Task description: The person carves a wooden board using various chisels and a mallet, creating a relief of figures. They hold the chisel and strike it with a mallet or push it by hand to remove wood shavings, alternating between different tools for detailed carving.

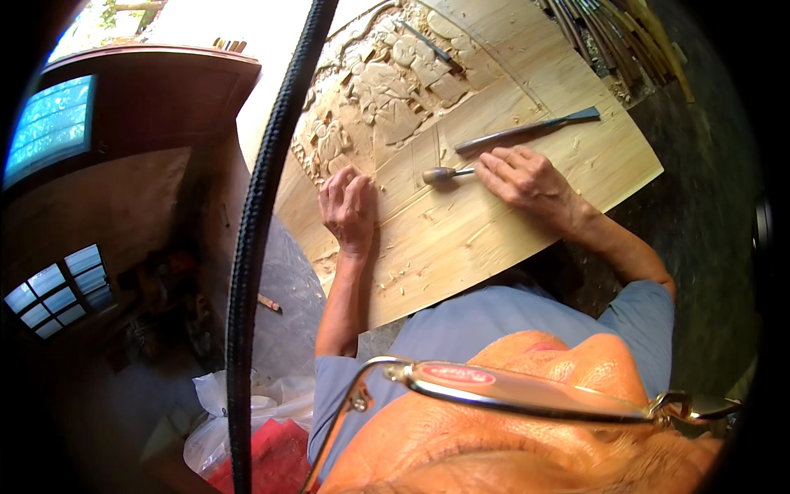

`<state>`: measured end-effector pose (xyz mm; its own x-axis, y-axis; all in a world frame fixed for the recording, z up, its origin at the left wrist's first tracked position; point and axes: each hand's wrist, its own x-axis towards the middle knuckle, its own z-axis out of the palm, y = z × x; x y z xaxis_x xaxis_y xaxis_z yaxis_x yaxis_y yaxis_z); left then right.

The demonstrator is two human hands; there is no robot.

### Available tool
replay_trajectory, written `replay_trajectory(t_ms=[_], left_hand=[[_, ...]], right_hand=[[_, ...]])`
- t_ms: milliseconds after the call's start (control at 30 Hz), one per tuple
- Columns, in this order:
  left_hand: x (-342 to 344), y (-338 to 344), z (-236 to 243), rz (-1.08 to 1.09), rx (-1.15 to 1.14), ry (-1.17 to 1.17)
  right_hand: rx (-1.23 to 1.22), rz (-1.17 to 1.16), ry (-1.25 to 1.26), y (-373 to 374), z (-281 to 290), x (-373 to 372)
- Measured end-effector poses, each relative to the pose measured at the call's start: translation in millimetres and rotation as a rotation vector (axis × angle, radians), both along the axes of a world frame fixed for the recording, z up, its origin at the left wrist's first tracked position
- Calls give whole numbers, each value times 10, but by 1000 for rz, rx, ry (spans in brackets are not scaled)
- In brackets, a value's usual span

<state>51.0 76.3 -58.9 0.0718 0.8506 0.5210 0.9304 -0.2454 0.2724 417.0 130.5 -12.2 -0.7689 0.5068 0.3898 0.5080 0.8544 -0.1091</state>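
your left hand lies flat and empty on the wood panel mid-frame; your right hand fingers touch a small chisel. relief carved upper part, lower board uncut.

I am in a woodcarving workshop. A pale wooden panel with a relief carving half cut into it covers my worktop, shavings scattered over it. Two chisels lie on the panel, and a bundle of more carving tools sits beyond its far edge.
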Motion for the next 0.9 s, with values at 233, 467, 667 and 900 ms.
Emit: replay_trajectory(t_ms=[233,467,667,900], left_hand=[[56,28,98,24,-34,53],[24,19,47,73,-62,39],[14,-15,51,66,-75,-1],[112,-101,219,-24,-85,-140]], right_hand=[[37,-91,199,247,345,383],[162,-602,134,1187,352,1462],[-57,-863,35,1595,15,2086],[69,-982,-36,1920,-263,2382]])
